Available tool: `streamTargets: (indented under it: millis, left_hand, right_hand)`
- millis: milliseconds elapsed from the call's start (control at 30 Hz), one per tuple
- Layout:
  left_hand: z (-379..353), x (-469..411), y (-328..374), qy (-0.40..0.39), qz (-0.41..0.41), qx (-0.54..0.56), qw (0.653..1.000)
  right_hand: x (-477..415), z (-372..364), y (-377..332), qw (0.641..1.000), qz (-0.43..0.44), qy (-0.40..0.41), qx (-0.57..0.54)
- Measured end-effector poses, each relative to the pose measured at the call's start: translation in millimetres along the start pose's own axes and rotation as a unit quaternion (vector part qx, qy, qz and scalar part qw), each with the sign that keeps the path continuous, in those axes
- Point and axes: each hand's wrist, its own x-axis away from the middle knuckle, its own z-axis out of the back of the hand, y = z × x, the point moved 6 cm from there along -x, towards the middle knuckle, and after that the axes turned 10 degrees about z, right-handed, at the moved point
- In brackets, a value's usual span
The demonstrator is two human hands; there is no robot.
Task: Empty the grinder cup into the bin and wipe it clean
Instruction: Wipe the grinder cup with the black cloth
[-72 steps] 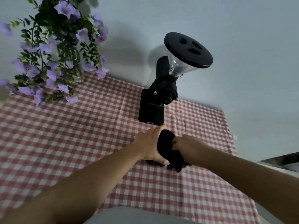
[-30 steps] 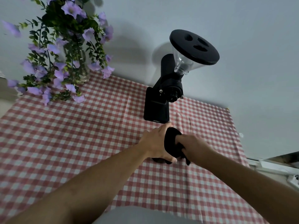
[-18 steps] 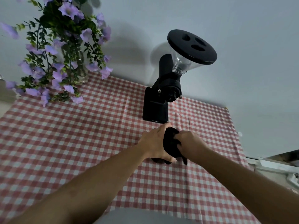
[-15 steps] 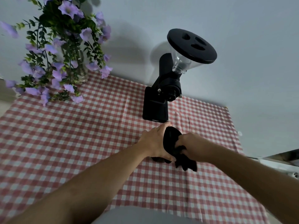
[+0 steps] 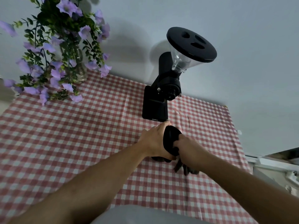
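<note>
The black grinder cup (image 5: 159,158) stands on the checked tablecloth, just in front of the grinder, mostly hidden by my hands. My left hand (image 5: 154,143) wraps around its left side and holds it. My right hand (image 5: 186,145) grips a black cloth (image 5: 170,139) that is bunched over the cup's top. A loose end of the cloth hangs blurred under my right wrist. The inside of the cup is hidden.
A black coffee grinder (image 5: 163,92) with a clear hopper and a black lid stands at the back by the wall. A glass vase of purple flowers (image 5: 72,62) fills the back left. The red checked tablecloth (image 5: 64,135) ends at the right, beside a white ledge (image 5: 275,164).
My right hand has kept turning the black cloth on the cup, and the hanging end has swung. My left hand has stayed on the cup. The view has shifted a little.
</note>
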Motion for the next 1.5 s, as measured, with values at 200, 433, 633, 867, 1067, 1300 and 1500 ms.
streamTargets:
  millis: [200,433,633,867,1067,1300,1500]
  left_hand:
    - [0,0,1,-0.011,0.011,0.005,1.000]
    - [-4,-4,-4,-0.027,0.014,0.004,1.000]
    - [2,-10,-7,-0.103,0.028,0.008,0.994]
    - [2,-10,-1,-0.160,0.082,-0.010,0.984]
    - [-14,-11,14,-0.074,0.132,-0.079,0.985]
    - [3,-15,14,-0.176,0.091,-0.111,0.974]
    - [-11,-10,22,-0.101,0.160,-0.012,0.982]
  right_hand:
    - [14,42,38,0.991,0.016,-0.071,-0.110]
    - [20,-9,68,0.950,-0.097,0.191,-0.226]
    - [33,-52,82,0.928,-0.118,0.115,-0.335]
    - [14,-55,59,0.820,-0.134,0.286,-0.478]
    - [10,-51,89,0.825,-0.133,0.270,-0.478]
    - [14,-86,57,0.775,-0.108,0.263,-0.564]
    - [2,-50,105,0.785,-0.100,0.272,-0.548]
